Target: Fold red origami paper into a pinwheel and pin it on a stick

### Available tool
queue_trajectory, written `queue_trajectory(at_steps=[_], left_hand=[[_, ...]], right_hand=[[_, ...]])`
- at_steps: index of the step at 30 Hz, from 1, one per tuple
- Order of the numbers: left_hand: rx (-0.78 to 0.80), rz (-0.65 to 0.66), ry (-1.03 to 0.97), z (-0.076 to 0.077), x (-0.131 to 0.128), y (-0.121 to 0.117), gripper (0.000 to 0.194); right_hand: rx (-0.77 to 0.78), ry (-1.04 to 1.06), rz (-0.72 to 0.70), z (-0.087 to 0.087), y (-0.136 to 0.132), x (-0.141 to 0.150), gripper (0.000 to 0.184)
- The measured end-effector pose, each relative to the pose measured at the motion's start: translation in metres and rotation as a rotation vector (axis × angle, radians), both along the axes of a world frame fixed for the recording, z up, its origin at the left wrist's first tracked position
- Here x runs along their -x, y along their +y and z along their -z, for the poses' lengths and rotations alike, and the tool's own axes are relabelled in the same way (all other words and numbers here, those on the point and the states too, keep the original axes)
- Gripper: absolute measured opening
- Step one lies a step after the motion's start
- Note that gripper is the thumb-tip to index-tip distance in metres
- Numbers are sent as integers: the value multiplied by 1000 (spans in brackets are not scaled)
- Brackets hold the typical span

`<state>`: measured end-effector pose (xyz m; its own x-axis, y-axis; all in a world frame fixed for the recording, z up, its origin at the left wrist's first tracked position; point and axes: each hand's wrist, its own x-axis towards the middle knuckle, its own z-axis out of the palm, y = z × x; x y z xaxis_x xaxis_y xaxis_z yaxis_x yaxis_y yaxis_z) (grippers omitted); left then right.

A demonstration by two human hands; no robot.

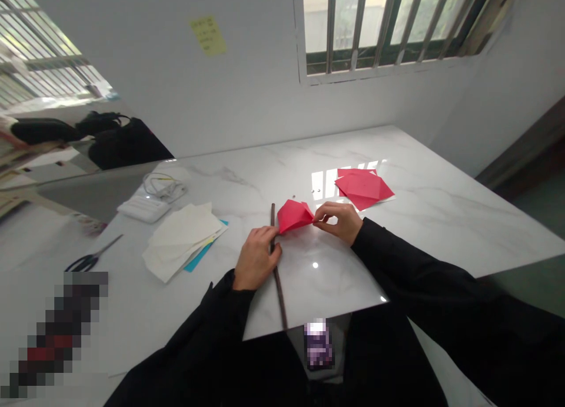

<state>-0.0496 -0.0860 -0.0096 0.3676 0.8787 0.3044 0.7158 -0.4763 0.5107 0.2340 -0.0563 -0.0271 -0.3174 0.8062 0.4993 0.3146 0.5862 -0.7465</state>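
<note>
Left hand [258,257] is curled around a thin dark-brown stick [279,295], fingertips at a folded red paper piece [292,214]. Right hand [339,220] pinches its opposite corner, over the white marbled worktop [318,289]. Beyond: flat red paper sheets [364,188].

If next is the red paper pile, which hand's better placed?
Right hand, likely: it's nearer the red paper pile, though it pinches the folded red paper. The left hand is farther, at the dark stick.
</note>
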Motion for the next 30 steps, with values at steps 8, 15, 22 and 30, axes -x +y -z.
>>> queue_trajectory(at_steps=[8, 15, 22, 30], left_hand=[[-47, -19, 219, -26, 31, -4, 26], [49, 103, 164, -18, 5, -15, 21], [41, 48, 12, -5, 6, 0, 31], [-45, 146, 84, -1, 2, 4, 19]], right_hand=[[-378, -333, -58, 10, -6, 2, 16], [-404, -376, -17, 10, -12, 2, 15], [-301, -382, -18, 15, -12, 0, 11], [-272, -371, -29, 12, -14, 1, 8]])
